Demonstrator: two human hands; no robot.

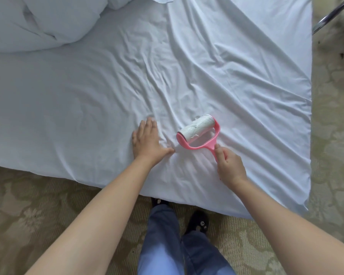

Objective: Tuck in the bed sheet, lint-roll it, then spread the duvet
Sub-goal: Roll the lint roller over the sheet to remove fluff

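Lint-rolling stage, judging by the layout; the bed sheet (107, 86) covers the mattress and its near edge looks pulled down over the side, so the tuck seems at least partly done there, though the near right corner hangs loose and bunched and may need redoing; sheet is creased all over, with long folds running diagonally from the middle to the far right; right hand (229, 165) has its fingers curled round the pink handle of the lint roller (197, 132), whose white drum sits on the sheet near the front edge, just right of centre; drum paper looks torn or lifted in spots, cannot tell how much lint it carries; left hand (147, 141) lies flat with straight fingers pressed on the sheet just beside the roller, gripping nothing, probably pinning the fabric taut; most of the sheet surface looks yet to be rolled, a guess only; duvet (34, 22) is bunched in a heap at the far left corner, not spread, so the last step is wholly left; that heap covers part of the sheet and blocks rolling there; around: patterned carpet (38, 205), the person's blue trousers and black shoes at the bed edge, a chrome chair leg (332, 14) far right, well apart from the bed.
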